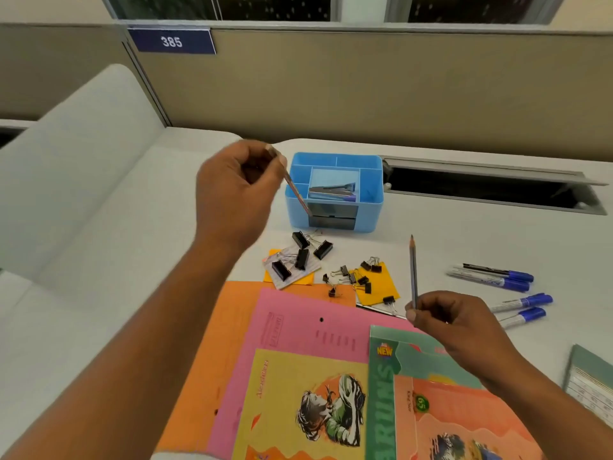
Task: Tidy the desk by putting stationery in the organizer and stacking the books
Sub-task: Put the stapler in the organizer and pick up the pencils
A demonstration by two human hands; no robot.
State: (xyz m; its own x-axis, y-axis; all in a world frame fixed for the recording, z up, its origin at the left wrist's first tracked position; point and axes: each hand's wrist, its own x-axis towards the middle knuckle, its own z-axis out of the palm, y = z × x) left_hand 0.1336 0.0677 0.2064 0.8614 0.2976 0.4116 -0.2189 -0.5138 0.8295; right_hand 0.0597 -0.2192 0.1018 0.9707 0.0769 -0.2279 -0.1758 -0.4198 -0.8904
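Observation:
A blue desk organizer (pixel 371 207) stands at the back of the desk with a stapler (pixel 332 191) in its middle compartment. My left hand (pixel 235 190) is raised just left of it and grips a pencil (pixel 295 190) that slants down toward the organizer's front left corner. My right hand (pixel 447 318) pinches a second grey pencil (pixel 413 270) upright, tip up. Black binder clips (pixel 302 255) lie scattered on yellow notes (pixel 381 287). Several blue markers (pixel 494 277) lie to the right. Books and folders (pixel 298 343) overlap in front.
A dark open cable tray (pixel 481 187) runs right of the organizer. A beige partition with a "385" sign (pixel 172 42) backs the desk. A green booklet (pixel 593 383) sits at the right edge.

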